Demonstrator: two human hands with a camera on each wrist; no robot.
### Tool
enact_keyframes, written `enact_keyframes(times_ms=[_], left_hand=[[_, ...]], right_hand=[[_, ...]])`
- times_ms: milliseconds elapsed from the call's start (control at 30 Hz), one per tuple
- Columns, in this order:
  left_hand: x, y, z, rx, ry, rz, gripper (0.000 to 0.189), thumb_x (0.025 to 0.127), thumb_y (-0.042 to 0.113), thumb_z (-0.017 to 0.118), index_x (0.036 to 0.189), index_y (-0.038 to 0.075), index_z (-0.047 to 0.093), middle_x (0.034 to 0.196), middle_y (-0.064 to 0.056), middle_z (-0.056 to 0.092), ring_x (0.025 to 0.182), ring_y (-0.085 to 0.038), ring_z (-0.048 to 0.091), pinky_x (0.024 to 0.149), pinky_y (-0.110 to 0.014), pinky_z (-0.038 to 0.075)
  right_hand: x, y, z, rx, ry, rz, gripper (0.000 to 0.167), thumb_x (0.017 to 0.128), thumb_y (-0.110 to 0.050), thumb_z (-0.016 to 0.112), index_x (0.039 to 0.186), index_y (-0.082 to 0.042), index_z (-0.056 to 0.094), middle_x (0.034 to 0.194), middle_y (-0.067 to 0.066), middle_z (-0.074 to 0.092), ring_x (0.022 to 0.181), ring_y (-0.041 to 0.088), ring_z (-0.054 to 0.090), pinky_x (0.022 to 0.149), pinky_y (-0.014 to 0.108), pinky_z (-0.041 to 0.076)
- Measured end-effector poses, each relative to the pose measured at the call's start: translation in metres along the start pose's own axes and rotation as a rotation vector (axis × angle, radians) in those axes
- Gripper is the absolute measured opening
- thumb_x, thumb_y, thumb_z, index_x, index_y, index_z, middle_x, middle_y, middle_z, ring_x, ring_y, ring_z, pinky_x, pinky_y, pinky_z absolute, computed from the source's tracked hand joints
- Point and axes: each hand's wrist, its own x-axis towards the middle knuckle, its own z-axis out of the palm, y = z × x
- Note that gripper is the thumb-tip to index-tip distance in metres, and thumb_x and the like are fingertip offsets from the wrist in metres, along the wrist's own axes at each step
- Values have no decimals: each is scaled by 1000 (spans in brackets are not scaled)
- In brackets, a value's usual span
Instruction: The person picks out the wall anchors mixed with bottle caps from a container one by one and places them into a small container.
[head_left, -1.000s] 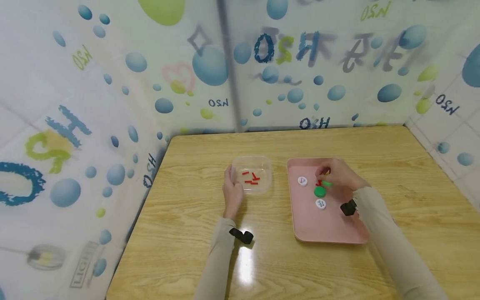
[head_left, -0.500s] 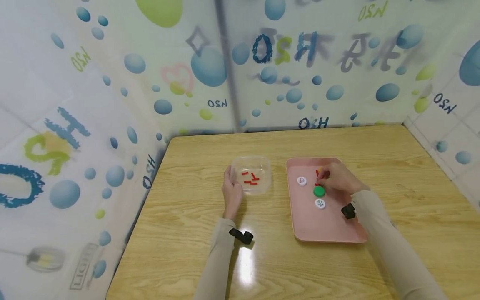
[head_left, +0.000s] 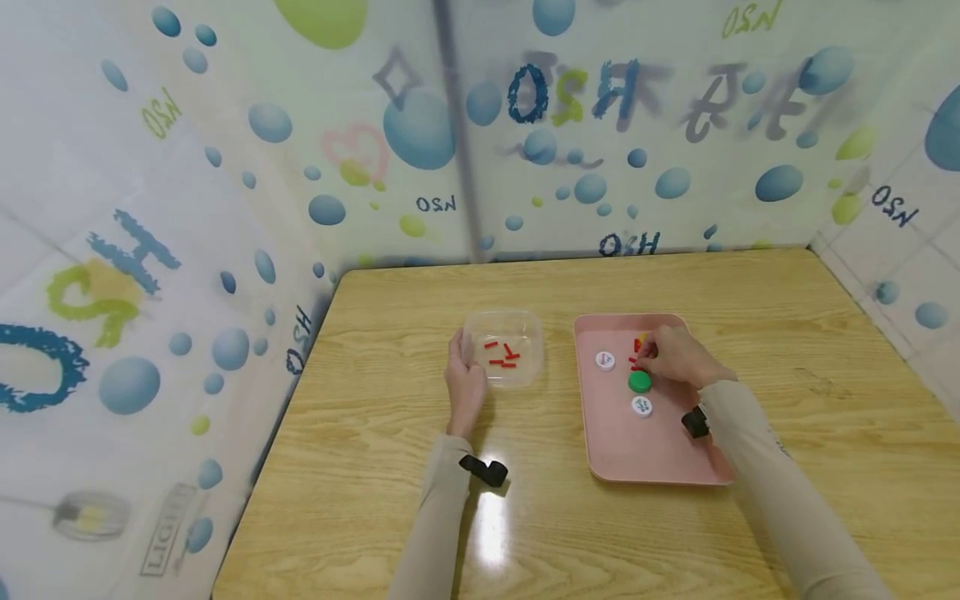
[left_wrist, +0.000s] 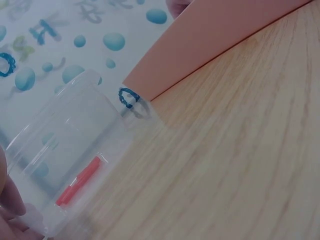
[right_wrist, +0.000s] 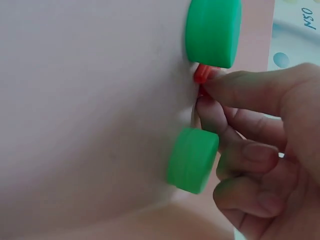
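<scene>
In the head view my left hand (head_left: 467,383) grips the near left side of a clear plastic container (head_left: 529,377), thumb over its rim. Several short red sticks (head_left: 509,351) lie on the container's floor. Over the pink tray (head_left: 622,454), my right hand (head_left: 681,354) reaches down with thumb and forefinger together. The right wrist view has these fingertips pinching a small red stick (right_wrist: 201,73) close to the tray floor. A green bottle cap (right_wrist: 214,32) lies beside the fingertips, and a second green cap (right_wrist: 193,160) sits by the curled other fingers.
Two white caps with printed marks, one on the left (head_left: 604,361) and one nearer the front (head_left: 642,407), lie in the tray. A bit of yellow (head_left: 643,338) shows beside the right fingers. Wooden table (head_left: 555,533) separates container and tray; a patterned curtain (head_left: 525,192) hangs behind.
My right hand stays over the same part of the tray, its fingertips shifting among the red sticks. A light green cap seen under it earlier is now hidden from the head view. The left hand keeps still.
</scene>
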Motion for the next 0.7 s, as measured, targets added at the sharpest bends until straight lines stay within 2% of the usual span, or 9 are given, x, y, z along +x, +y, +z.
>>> enact_keyframes(times_ms=[167, 300, 433, 700], left_hand=[[1, 0, 0, -11, -4, 11, 69, 85, -10, 35, 152, 7, 41, 156, -18, 45, 146, -31, 41, 121, -46, 32], [1, -2, -1, -9, -3, 13, 68, 86, -10, 36, 152, 7, 42, 156, -18, 45, 146, -31, 41, 121, -47, 33], [0, -1, -2, -1, 1, 7, 68, 86, -9, 37, 151, 7, 43, 156, -17, 46, 146, -30, 41, 120, -47, 34], [-1, 2, -1, -27, 2, 0, 70, 84, -11, 37, 151, 7, 43, 155, -18, 46, 146, -31, 41, 121, -47, 33]], right_hand=[[1, 0, -1, 1, -8, -15, 8, 91, -10, 72, 87, -2, 74, 79, 6, 66, 74, 19, 57, 69, 28, 49], [2, -1, -3, 27, 13, -14, 7, 91, -9, 71, 86, -4, 74, 81, 6, 66, 77, 20, 58, 71, 29, 50], [4, -5, -5, 14, 47, -55, 8, 91, -7, 70, 84, -6, 73, 80, 5, 66, 77, 21, 57, 71, 31, 50], [11, -22, -9, -31, 75, -108, 9, 93, -14, 71, 91, -6, 72, 85, 5, 70, 74, 17, 59, 71, 33, 52]])
